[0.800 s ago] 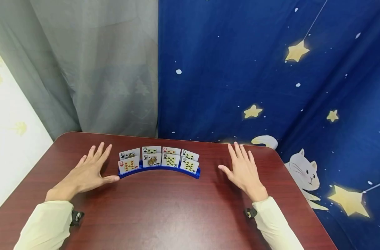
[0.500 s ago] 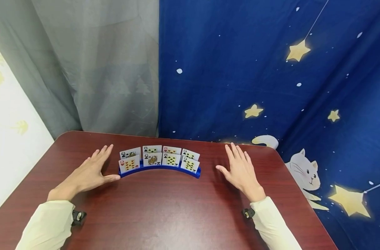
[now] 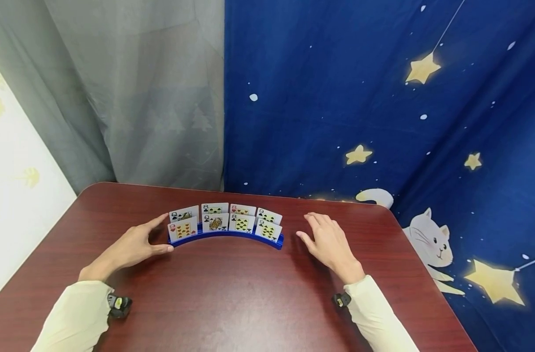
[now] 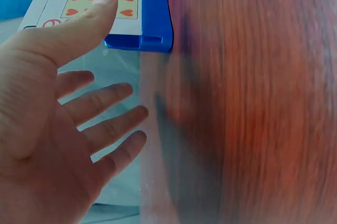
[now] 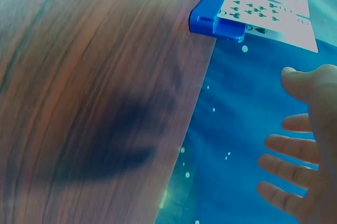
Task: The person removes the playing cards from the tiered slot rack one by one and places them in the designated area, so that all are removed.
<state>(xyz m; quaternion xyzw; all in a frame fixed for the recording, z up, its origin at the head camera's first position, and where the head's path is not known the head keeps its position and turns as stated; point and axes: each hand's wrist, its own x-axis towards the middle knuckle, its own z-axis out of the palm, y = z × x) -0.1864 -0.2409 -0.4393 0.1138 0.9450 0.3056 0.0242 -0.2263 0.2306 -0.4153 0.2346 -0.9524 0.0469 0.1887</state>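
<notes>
A curved blue card holder [image 3: 225, 234] stands on the table with playing cards upright in two rows. At its left end, in the front row, is a hearts card [image 3: 183, 230]; a queen [image 3: 215, 223] stands beside it. My left hand [image 3: 133, 246] is at that left end, thumb in front and fingers towards the back. In the left wrist view the thumb [image 4: 108, 6] overlaps the hearts card, and the other fingers are extended; contact cannot be told. My right hand [image 3: 331, 244] hovers to the right of the holder, apart from it, near a clubs card [image 3: 268, 230], its fingers relaxed.
The dark red wooden table [image 3: 232, 303] has rounded far corners. Behind it hang a grey curtain [image 3: 162, 98] and a blue curtain [image 3: 302, 98] with stars and a cat. A black wrist device [image 3: 119, 305] is on my left wrist, another [image 3: 341, 299] on my right.
Both hands have moved inward towards the holder. The left fingers have come down and closer to its left end; the right fingers have bent a little. The cards stay in place.
</notes>
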